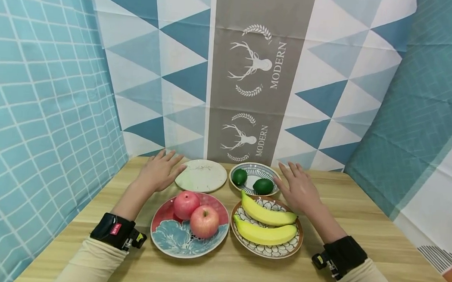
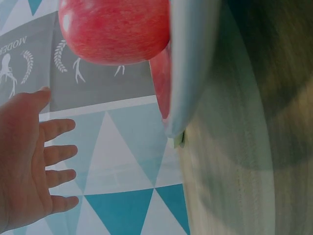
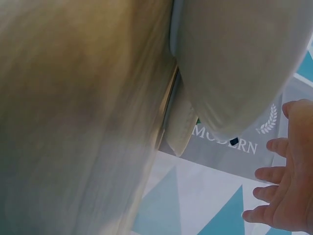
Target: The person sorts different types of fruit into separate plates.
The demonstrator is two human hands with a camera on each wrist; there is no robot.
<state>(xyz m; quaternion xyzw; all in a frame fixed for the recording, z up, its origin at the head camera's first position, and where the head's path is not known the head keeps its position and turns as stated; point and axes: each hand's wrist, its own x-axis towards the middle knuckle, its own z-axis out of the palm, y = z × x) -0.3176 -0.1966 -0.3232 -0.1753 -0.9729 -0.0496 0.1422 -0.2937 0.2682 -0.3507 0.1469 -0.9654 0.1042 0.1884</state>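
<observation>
My left hand (image 1: 158, 171) hovers with fingers spread beside a white plate (image 1: 204, 180) at the back left. In the left wrist view its fingers (image 2: 59, 152) reach out straight and hold nothing. My right hand (image 1: 300, 189), fingers also extended, is by the right side of a patterned oval dish (image 1: 256, 171) with two dark green fruits (image 1: 263, 186). Nearer, a red and blue plate (image 1: 173, 239) carries two red apples (image 1: 204, 221). To its right, two yellow bananas (image 1: 264, 234) lie on a brown-rimmed plate (image 1: 267, 250).
The plates stand on a wood-grain table (image 1: 225, 277). Behind it hangs a patterned cloth (image 1: 249, 73) with deer heads and triangles. A blue checked cloth (image 1: 38, 103) borders the left side, a teal cloth (image 1: 417, 127) the right. Both wrists wear black straps (image 1: 345, 254) with small cameras.
</observation>
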